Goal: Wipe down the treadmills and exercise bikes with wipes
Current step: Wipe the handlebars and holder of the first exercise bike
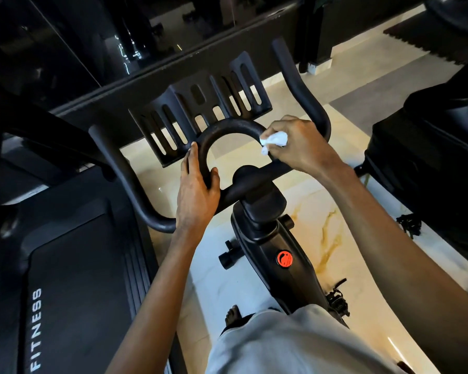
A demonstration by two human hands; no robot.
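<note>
While the crumpled white wipe (274,140) is pinched in the curled fingers of the right hand (300,147), it is held against the right side of the handlebar loop (227,128) of the exercise bike (281,279), where the loop bends down toward the crossbar (233,191). The wipe is seen protruding from the thumb side of that hand, toward the loop's opening. The left hand (197,190) is closed around the loop's left leg, thumb set on the inner face and fingers laid along the outer face; nothing else is held in it. Just beyond the loop a slotted black rack (200,112) is mounted, and curved outer grips (125,179) are noted on either side. Below the crossbar, the bike's black body is marked with a round red sticker (284,259). Pale marble-patterned floor (322,211) with amber veining is observed beneath the bike. A treadmill (73,279) lettered "FITNESS" is positioned just beside the bike on the left; a second dark machine (430,157) is recorded on the right. A dark glossy wall (65,49) with faint reflections is seen ahead.
</note>
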